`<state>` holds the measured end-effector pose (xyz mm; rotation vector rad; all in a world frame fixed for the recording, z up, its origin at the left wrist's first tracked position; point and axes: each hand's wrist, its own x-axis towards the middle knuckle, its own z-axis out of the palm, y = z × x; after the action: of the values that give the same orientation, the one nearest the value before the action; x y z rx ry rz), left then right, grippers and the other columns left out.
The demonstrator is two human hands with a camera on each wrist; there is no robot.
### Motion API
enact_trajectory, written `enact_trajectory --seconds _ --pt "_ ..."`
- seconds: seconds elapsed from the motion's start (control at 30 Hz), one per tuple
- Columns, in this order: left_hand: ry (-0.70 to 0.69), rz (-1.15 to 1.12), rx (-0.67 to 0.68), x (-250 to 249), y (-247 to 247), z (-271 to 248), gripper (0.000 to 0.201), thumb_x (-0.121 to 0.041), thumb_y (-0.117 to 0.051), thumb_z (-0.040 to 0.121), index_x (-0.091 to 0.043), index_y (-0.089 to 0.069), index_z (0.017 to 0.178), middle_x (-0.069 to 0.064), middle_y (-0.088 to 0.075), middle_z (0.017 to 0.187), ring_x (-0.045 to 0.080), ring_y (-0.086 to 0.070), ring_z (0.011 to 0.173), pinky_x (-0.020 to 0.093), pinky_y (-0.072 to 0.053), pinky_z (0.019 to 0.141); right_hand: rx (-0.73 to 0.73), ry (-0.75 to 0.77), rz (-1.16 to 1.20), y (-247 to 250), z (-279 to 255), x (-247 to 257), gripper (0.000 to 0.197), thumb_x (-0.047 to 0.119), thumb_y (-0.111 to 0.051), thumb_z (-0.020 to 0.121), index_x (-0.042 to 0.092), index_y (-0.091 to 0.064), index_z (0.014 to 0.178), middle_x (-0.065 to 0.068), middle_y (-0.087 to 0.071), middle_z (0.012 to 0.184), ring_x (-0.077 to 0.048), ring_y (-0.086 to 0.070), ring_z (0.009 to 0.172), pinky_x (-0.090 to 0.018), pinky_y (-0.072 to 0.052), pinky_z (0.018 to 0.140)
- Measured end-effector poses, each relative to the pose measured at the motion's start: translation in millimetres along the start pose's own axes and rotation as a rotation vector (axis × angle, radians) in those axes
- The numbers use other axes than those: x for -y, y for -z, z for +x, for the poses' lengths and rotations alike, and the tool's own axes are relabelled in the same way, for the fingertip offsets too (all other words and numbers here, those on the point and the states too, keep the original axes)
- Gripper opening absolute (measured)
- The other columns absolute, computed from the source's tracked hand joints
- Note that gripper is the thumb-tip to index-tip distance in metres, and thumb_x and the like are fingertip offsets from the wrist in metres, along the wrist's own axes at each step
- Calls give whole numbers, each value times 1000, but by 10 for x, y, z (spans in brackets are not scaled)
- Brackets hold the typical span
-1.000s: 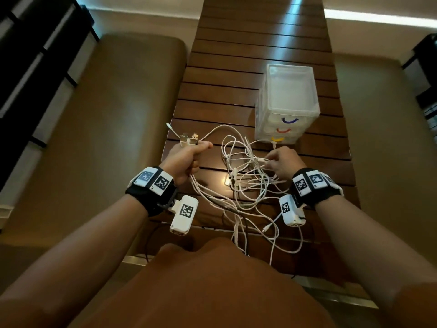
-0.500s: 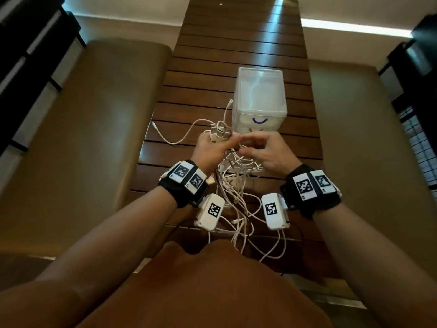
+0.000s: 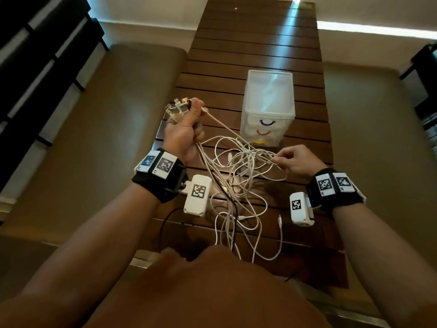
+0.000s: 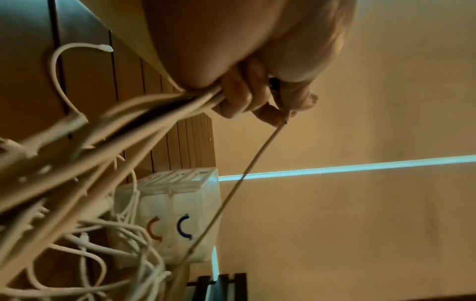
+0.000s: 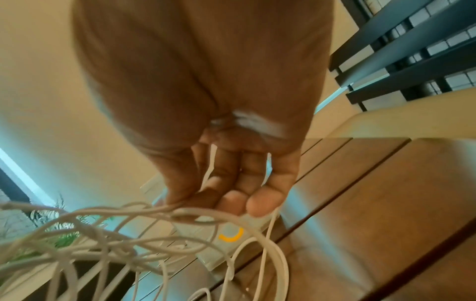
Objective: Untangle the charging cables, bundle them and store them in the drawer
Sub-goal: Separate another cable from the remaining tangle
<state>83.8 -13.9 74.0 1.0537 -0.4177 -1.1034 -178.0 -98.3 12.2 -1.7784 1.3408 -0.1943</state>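
Observation:
A tangle of white charging cables (image 3: 238,166) hangs and sprawls over the near end of the slatted wooden table (image 3: 255,43). My left hand (image 3: 183,136) is raised and grips a bunch of the cables, their USB plugs (image 3: 178,106) sticking up above the fist; its curled fingers (image 4: 239,95) show in the left wrist view. My right hand (image 3: 294,159) pinches strands at the right edge of the tangle, as seen in the right wrist view (image 5: 231,203). A small translucent drawer unit (image 3: 268,107) with blue, red and yellow handles stands just beyond, its drawers closed.
Padded tan benches (image 3: 113,138) run along both sides of the table. Dark slatted furniture (image 3: 35,67) stands at far left. Loose cable ends (image 3: 280,220) dangle over the table's near edge toward my lap.
My hands were together near the drawer unit; now they have spread apart. The left hand has lifted with the plug ends, and the right has moved rightward, pulling strands out of the tangle.

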Motion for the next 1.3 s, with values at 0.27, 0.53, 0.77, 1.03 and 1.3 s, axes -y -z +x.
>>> enact_trajectory --seconds 0.27,0.53,0.77,1.03,1.3 --pt "74 192 194 162 -227 -19 18 -39 -68 80 -22 -71 74 1 -71 75 12 -39 52 23 -32 47 -56 202 -50 -268 -117 532 27 22 -76 80 19 -63 103 0 -54 94 -9 -52 77 -22 -44 69" --pt "180 154 368 135 -277 -8 35 -39 -46 94 -11 -66 101 -7 -47 62 1 -30 48 14 -25 43 53 206 97 -507 -101 498 20 30 -67 89 16 -61 102 -1 -55 75 -8 -48 61 -21 -41 57" --pt "131 276 430 98 -470 -115 29 -27 -54 93 -6 -63 110 -8 -38 57 2 -30 44 15 -28 42 -121 339 314 -597 -54 467 14 17 -70 86 22 -68 100 6 -54 63 -2 -46 54 -18 -41 57" --pt "219 273 506 90 -698 -136 36 -37 -45 100 -16 -52 71 -9 -33 53 9 -25 50 26 -25 55 -169 290 223 -615 -38 321 8 16 -68 88 23 -69 87 3 -58 69 -2 -48 56 -23 -43 60" --pt "223 -46 616 -148 -768 -130 28 -44 -52 81 -17 -58 77 -10 -33 49 4 -31 45 24 -39 58 -129 24 44 -458 -98 -23 12 25 -68 89 26 -71 77 8 -67 76 -5 -59 71 -17 -44 65"
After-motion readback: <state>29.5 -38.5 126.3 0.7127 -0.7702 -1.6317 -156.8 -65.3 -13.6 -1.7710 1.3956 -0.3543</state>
